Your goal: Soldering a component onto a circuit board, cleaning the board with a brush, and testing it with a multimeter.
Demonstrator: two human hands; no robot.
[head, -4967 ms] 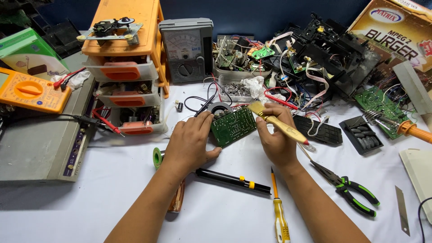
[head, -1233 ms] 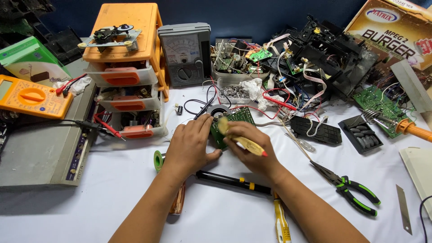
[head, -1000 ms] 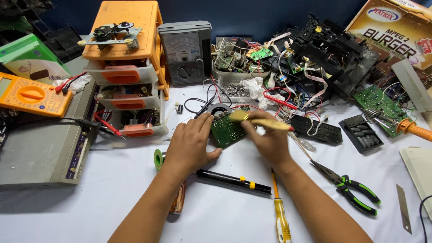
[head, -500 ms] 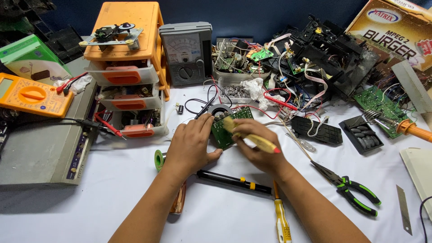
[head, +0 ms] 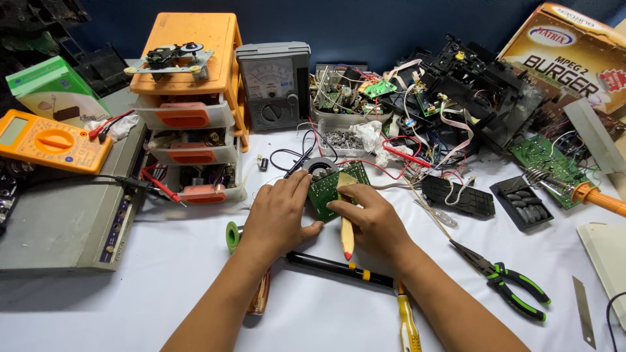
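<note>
Head cam: left hand (head: 279, 215) was curled around the left edge of a small green circuit board (head: 334, 188), fingers pinching it, w/ the board sitting btwn both hands. Right hand (head: 373, 220) gripped a wooden-handled brush (head: 346, 218), bristles on the board. Black screwdriver (head: 339, 268) lay just below the hands, green-handled pliers (head: 507, 280) off to the right.

Left hand (head: 279, 215), right hand (head: 372, 218) side by side
</note>
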